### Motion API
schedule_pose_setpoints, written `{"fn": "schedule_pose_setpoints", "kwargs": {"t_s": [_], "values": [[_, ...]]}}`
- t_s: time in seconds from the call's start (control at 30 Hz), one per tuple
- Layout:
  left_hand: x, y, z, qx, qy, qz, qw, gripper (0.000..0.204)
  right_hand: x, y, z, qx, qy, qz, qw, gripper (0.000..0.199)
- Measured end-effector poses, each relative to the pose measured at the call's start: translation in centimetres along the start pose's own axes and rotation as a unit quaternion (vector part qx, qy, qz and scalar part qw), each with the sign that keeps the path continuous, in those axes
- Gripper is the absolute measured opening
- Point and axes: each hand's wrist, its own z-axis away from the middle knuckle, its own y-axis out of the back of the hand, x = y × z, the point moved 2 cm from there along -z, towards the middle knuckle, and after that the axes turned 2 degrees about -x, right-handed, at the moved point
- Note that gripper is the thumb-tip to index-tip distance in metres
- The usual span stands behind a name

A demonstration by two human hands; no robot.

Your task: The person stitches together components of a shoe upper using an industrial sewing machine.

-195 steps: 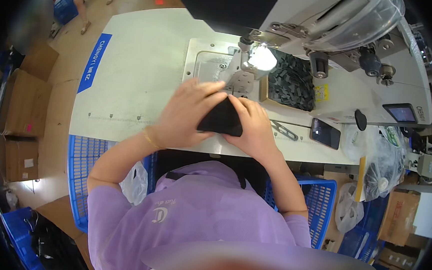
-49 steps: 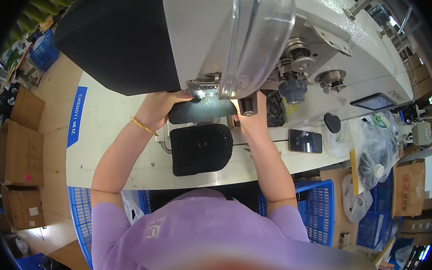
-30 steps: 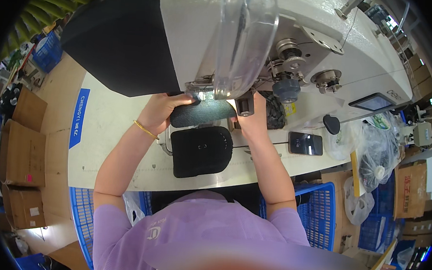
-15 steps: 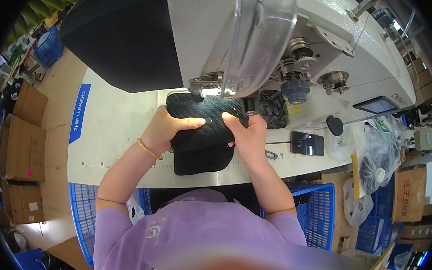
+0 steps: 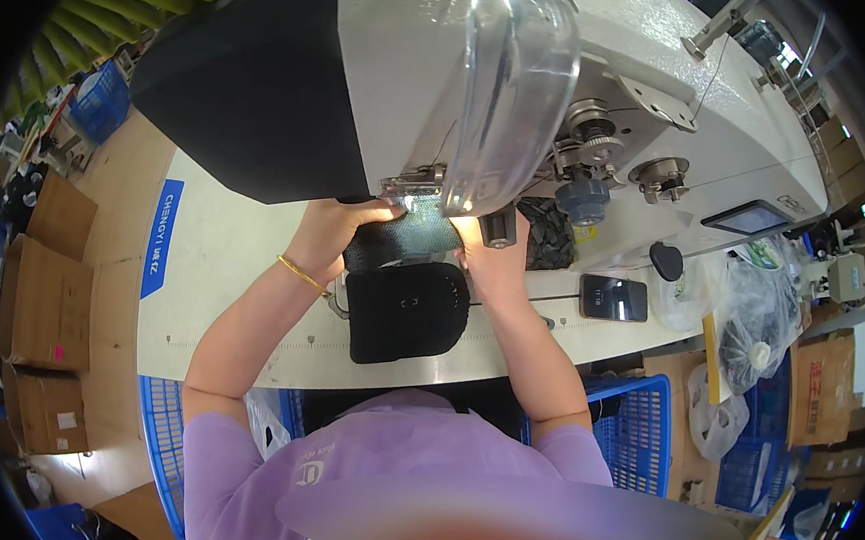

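Note:
A black mesh fabric piece lies under the sewing head of a white sewing machine, lit by a lamp near the needle area. A darker padded flap with rounded corners extends from it toward me. My left hand grips the piece's left edge, its thumb along the top near the presser area. On the right edge my right hand holds the fabric, fingers partly hidden behind a dark machine part. The needle itself is hidden by the machine and its clear guard.
A phone lies on the white table to the right, by a pile of small dark pieces and plastic bags. Blue baskets stand below the front edge on both sides. Cardboard boxes are stacked at left.
Both hands and the mesh piece have moved away from me, farther under the machine head. More of the padded flap now shows in front. My thumbs have shifted off the middle toward the edges.

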Motion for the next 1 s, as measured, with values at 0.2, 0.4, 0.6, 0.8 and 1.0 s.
{"fn": "schedule_pose_setpoints", "kwargs": {"t_s": [0.2, 0.4, 0.6, 0.8, 1.0], "values": [[-0.1, 0.0, -0.2, -0.008, 0.015, 0.011, 1.000, 0.026, 0.2, 0.0, -0.3, -0.023, 0.047, -0.022, 0.998, 0.022], [-0.4, 0.4, -0.5, -0.021, -0.028, -0.015, 0.999, 0.023, -0.7, -0.3, -0.2, -0.006, 0.045, 0.015, 0.999, 0.016], [-0.4, 0.7, -0.3, 0.036, -0.023, 0.004, 0.999, 0.030, -0.1, 0.1, -0.4, -0.018, 0.029, 0.010, 0.999, 0.017], [-0.9, 1.6, 0.0, 0.066, 0.048, 0.078, 0.994, 0.025, -0.5, 0.7, -0.1, -0.001, 0.070, -0.029, 0.997, 0.009], [-1.0, 2.8, 0.1, 0.106, -0.052, 0.108, 0.987, 0.030, 3.7, 10.5, -3.0, 0.097, 0.193, 0.291, 0.932, 0.012]]}}
